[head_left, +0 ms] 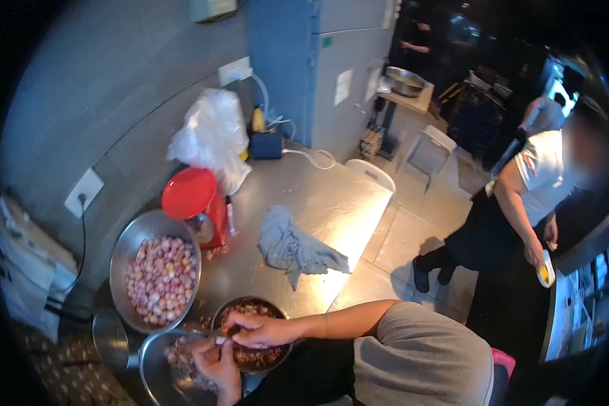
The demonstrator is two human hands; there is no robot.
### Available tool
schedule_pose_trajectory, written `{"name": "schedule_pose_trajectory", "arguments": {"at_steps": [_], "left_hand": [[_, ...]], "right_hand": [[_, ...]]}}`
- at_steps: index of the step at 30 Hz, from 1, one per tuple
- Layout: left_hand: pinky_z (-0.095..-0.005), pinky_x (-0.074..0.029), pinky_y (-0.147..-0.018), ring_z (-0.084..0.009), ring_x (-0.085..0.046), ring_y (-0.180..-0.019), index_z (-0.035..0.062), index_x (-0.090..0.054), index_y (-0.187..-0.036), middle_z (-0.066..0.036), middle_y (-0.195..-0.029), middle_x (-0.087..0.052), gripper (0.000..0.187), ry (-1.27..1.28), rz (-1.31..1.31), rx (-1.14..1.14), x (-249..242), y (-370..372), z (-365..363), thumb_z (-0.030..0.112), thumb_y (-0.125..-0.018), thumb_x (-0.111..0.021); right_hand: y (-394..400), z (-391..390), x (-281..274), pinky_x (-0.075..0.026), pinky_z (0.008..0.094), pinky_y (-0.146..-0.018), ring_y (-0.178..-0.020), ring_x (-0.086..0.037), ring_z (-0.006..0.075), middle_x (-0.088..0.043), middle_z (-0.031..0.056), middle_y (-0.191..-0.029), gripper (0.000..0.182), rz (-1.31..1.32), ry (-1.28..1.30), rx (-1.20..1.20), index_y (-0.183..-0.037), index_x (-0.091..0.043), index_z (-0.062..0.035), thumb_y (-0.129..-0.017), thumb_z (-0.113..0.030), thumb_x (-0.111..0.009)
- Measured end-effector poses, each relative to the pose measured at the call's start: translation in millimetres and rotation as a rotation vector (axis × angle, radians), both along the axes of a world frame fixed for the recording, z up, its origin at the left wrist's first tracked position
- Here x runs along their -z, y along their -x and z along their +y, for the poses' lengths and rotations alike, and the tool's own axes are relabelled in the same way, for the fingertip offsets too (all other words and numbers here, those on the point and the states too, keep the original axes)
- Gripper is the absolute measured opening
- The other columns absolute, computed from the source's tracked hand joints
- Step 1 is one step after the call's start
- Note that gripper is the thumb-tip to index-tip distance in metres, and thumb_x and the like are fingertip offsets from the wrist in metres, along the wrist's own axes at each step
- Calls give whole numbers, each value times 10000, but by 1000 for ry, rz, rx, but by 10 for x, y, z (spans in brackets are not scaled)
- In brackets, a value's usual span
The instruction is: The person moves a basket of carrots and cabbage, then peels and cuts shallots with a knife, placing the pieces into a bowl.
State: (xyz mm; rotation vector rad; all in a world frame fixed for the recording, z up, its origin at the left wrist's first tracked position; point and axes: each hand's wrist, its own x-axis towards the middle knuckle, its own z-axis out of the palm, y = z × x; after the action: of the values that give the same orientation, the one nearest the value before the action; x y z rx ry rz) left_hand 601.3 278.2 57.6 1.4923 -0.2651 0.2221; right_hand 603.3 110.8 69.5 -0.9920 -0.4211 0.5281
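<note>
My left hand [216, 364] is closed in a pinch over a steel bowl [149, 369], with a small pale piece, apparently a shallot, at its fingertips. Right beside it, my right hand [262, 331] is closed, its fingertips close to that piece; what it grips is too small to make out. Under my right hand stands a bowl [284, 312] of dark reddish-brown skins or scraps. To the left, a large metal bowl [120, 271] is filled with pinkish peeled shallots [161, 281]. The steel bowl under my left hand also contains small pinkish pieces, partly hidden.
A red kitchen scale [191, 193], a crumpled blue cloth [294, 245] and a clear plastic bag [213, 132] rest on the metal table [318, 196]. Beyond its right edge a person [534, 176] stands holding a small white dish [547, 269]. A white chair [430, 152] stands farther back.
</note>
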Motion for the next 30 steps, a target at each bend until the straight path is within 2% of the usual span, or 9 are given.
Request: {"name": "schedule_pose_trajectory", "arguments": {"at_steps": [3, 4, 6, 9, 14, 20, 23, 24, 30], "left_hand": [[-260, -425, -788, -133, -497, -860, 57, -437, -927, -50, -924, -491, 275, 142, 57, 87, -62, -27, -33, -94, -750, -585], [-259, -431, -775, -132, -503, -857, 59, -438, -930, -52, -934, -500, 233, 173, 108, 99, -77, -25, -40, -47, -777, -577], [-260, -434, -770, -134, -507, -855, 62, -439, -926, -54, -930, -507, 210, 254, 211, 81, -52, -53, 44, -23, -787, -572], [-273, -435, -777, -140, -512, -848, 56, -444, -898, -67, -901, -520, 198, 283, 268, 88, -94, -87, 7, -42, -773, -563], [-314, -433, -807, -189, -516, -866, 54, -486, -884, -83, -913, -543, 182, 176, 285, 54, -221, -15, -14, -34, -775, -602], [-275, -428, -801, -136, -517, -862, 44, -447, -878, -77, -901, -529, 284, 161, 183, 110, 32, -16, 25, -134, -706, -585], [-275, -425, -810, -142, -520, -867, 42, -444, -883, -81, -911, -530, 290, 118, 177, 127, 163, -36, 83, -134, -704, -589], [-275, -423, -812, -143, -518, -872, 43, -444, -891, -82, -921, -527, 291, 123, 191, 142, 154, -22, 89, -128, -706, -591], [-283, -421, -826, -148, -505, -907, 48, -437, -990, -77, -978, -509, 294, 200, 318, 148, -91, 37, -37, -61, -751, -569]], "right_hand": [[18, -18, 35, -271, 175, -463, -542, -347, 26, -371, -27, -676, 293, -34, -16, 1, -1135, -344, -68, -930, -265, -412], [-22, 3, 134, -365, 209, -607, -716, -440, 71, -433, 21, -804, 330, -121, 154, 48, -1149, -369, -46, -930, -289, -407], [1, 28, 213, -300, 298, -915, -1090, -378, 166, -433, 109, -1118, 428, -311, 319, 131, -1229, -348, -18, -927, -317, -398], [104, -18, 60, -232, 314, -1007, -1231, -305, 213, -341, 145, -1326, 521, -314, 331, 109, -1338, -247, -31, -928, -322, -385], [157, 49, 129, -265, 313, -979, -1185, -352, 203, -393, 135, -1264, 461, -275, 384, 185, -1316, -266, -62, -935, -296, -379], [113, 153, 275, -363, 258, -673, -778, -415, 116, -410, 45, -878, 265, -319, 318, 330, -1111, -363, -70, -922, -246, -423], [165, 47, 5, -365, 247, -740, -851, -423, 100, -434, 42, -936, 312, -63, 296, 160, -1110, -364, -57, -927, -305, -409], [129, 127, 96, -344, 208, -622, -736, -402, 63, -414, 9, -865, 306, -117, 265, 239, -1095, -362, -65, -926, -316, -409], [167, 88, 109, -335, 214, -569, -654, -381, 62, -391, -10, -768, 230, -50, 180, 229, -1054, -367, -77, -932, -267, -409]]}}
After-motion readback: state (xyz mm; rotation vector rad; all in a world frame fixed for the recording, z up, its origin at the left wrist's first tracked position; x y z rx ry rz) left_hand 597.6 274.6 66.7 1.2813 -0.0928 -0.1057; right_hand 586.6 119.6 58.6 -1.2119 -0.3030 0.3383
